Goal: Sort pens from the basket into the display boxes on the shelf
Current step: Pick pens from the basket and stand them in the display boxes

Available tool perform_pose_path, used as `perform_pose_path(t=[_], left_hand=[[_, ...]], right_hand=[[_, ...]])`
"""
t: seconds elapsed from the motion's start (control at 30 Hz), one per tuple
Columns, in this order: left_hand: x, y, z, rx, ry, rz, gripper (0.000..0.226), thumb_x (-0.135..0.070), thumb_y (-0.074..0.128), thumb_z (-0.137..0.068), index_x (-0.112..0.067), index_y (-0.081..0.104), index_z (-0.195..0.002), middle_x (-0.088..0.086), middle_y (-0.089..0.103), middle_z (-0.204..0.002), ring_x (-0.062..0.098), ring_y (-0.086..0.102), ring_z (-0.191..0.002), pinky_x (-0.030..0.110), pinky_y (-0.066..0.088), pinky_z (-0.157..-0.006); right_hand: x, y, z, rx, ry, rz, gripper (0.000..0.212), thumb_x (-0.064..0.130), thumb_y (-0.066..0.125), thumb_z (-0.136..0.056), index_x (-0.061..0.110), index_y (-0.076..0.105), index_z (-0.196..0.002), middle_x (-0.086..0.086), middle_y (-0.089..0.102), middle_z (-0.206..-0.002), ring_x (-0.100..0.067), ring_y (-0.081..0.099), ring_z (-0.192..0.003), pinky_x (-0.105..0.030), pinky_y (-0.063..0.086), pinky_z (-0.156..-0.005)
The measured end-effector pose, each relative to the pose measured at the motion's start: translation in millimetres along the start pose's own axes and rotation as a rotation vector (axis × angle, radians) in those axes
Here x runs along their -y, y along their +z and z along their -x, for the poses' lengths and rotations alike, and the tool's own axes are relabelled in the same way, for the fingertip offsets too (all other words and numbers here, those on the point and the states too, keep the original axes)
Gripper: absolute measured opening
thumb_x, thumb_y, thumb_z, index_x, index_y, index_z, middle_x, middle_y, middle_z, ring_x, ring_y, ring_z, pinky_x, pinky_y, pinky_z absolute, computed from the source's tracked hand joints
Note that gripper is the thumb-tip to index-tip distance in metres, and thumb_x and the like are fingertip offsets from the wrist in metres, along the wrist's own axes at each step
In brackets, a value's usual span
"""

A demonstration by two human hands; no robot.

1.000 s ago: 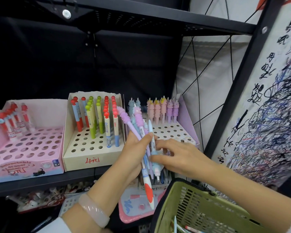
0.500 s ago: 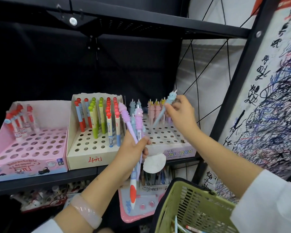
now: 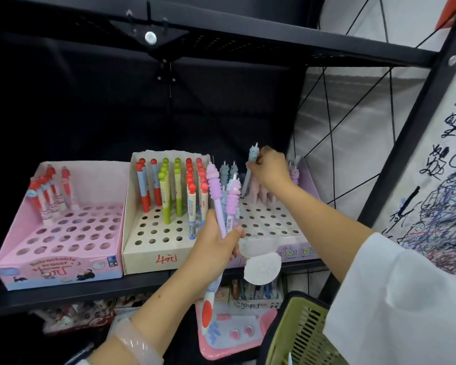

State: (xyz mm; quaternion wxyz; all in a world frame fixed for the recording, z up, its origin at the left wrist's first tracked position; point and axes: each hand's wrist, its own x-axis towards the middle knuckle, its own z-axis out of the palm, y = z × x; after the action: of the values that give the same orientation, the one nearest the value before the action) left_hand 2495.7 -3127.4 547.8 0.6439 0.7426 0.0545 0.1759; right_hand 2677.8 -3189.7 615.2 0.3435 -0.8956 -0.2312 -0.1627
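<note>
My right hand (image 3: 269,169) pinches a light-blue unicorn pen (image 3: 250,164) and holds it slanted over the back rows of the purple unicorn display box (image 3: 298,252). My left hand (image 3: 216,242) grips a bunch of pens (image 3: 221,204) upright in front of that box, with purple tops above my fist and a red tip below it. The cream display box (image 3: 153,256) in the middle holds red, green and blue pens. The pink display box (image 3: 58,267) on the left holds a few red pens at its back. The green basket (image 3: 298,335) sits at the lower right.
A black shelf board (image 3: 90,287) carries the three boxes; another black shelf (image 3: 248,46) runs overhead. A black upright post (image 3: 406,143) stands to the right, beside a scribbled white test board (image 3: 442,180). More stationery lies on the lower shelf (image 3: 234,327).
My right hand took a light-blue pen from the bunch, carried it up to the purple box and now holds it farther left over the back rows. The left hand stayed put with the bunch.
</note>
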Motion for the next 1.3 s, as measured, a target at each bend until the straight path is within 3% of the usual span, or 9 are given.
perform_pose_path(t=[0.17,0.3,0.53,0.73,0.9,1.03,1.13,1.23,1.3], left_hand=[[3.2,-0.7,-0.5,0.000,0.004,0.024,0.020,-0.013,0.050,-0.093,-0.030,0.042,-0.099,0.003,0.061,-0.083,0.007,0.051,-0.052,0.023,0.049,-0.056],[4.2,-1.6,0.2,0.002,0.009,0.016,0.019,-0.013,0.050,-0.093,-0.029,0.043,-0.101,0.000,0.062,-0.082,0.006,0.052,-0.051,0.021,0.049,-0.055],[6.4,1.7,1.5,-0.001,-0.015,0.042,0.015,-0.013,0.050,-0.093,-0.022,0.045,-0.105,0.002,0.059,-0.076,0.004,0.051,-0.049,0.018,0.047,-0.051],[6.7,10.7,3.6,0.011,-0.019,0.127,0.029,-0.011,0.047,-0.095,-0.032,0.043,-0.114,-0.004,0.062,-0.077,0.006,0.051,-0.049,0.018,0.048,-0.052],[3.9,14.0,5.4,0.016,-0.034,0.147,0.031,-0.011,0.046,-0.095,-0.037,0.042,-0.112,-0.003,0.063,-0.079,0.007,0.052,-0.050,0.022,0.051,-0.055],[-0.3,16.8,5.0,0.018,-0.034,0.145,0.025,-0.013,0.046,-0.096,-0.031,0.044,-0.113,-0.002,0.063,-0.081,0.007,0.052,-0.051,0.024,0.049,-0.053],[-4.8,20.5,6.5,0.024,-0.024,0.186,0.027,-0.014,0.047,-0.096,-0.032,0.046,-0.116,-0.001,0.063,-0.079,0.007,0.052,-0.051,0.023,0.047,-0.050],[-8.6,23.2,6.2,0.027,0.000,0.187,0.030,-0.014,0.047,-0.096,-0.039,0.046,-0.113,0.000,0.063,-0.079,0.007,0.056,-0.055,0.022,0.048,-0.050],[-9.3,25.1,5.4,0.034,-0.025,0.173,0.027,-0.013,0.047,-0.096,-0.031,0.045,-0.117,0.004,0.061,-0.079,0.008,0.053,-0.051,0.022,0.047,-0.049]], right_hand=[[0.8,14.5,0.5,0.098,-0.029,0.113,0.022,0.019,0.060,-0.088,0.003,0.052,-0.101,-0.018,0.062,-0.096,-0.033,0.061,-0.090,-0.031,0.042,-0.066],[0.7,18.8,-0.7,0.002,-0.116,0.141,0.058,0.017,0.060,-0.088,0.012,0.034,-0.139,-0.016,0.049,-0.131,-0.034,0.052,-0.113,-0.040,0.048,-0.086],[-16.7,22.6,1.3,-0.028,-0.228,0.393,0.050,0.015,0.043,-0.094,0.016,0.035,-0.143,-0.010,0.051,-0.131,-0.030,0.040,-0.119,-0.038,0.036,-0.093],[-29.2,20.9,3.1,0.139,-0.302,0.506,0.058,0.023,0.047,-0.091,0.026,0.028,-0.146,-0.010,0.038,-0.136,-0.030,0.031,-0.123,-0.040,0.027,-0.100],[-30.4,7.9,22.2,-0.067,-0.260,0.059,0.036,0.011,0.047,-0.092,0.012,0.057,-0.126,-0.013,0.057,-0.118,-0.030,0.050,-0.109,-0.032,0.035,-0.091],[-15.7,-17.2,58.6,0.354,-0.035,-0.621,0.028,0.030,0.044,-0.098,0.018,0.068,-0.089,0.006,0.067,-0.077,-0.005,0.062,-0.073,-0.018,0.048,-0.069],[-15.8,-32.3,83.5,0.644,-0.035,-0.703,0.024,0.031,0.049,-0.095,0.019,0.066,-0.085,0.006,0.063,-0.076,-0.005,0.060,-0.068,-0.020,0.050,-0.066],[-12.3,-40.6,97.7,0.719,-0.056,-0.769,0.013,0.023,0.052,-0.095,0.018,0.062,-0.088,0.003,0.059,-0.076,-0.008,0.058,-0.060,-0.023,0.049,-0.067],[-10.2,-42.2,101.7,0.607,-0.041,-0.762,0.007,0.023,0.055,-0.093,0.023,0.062,-0.096,0.006,0.061,-0.081,-0.003,0.058,-0.066,-0.020,0.049,-0.069]])
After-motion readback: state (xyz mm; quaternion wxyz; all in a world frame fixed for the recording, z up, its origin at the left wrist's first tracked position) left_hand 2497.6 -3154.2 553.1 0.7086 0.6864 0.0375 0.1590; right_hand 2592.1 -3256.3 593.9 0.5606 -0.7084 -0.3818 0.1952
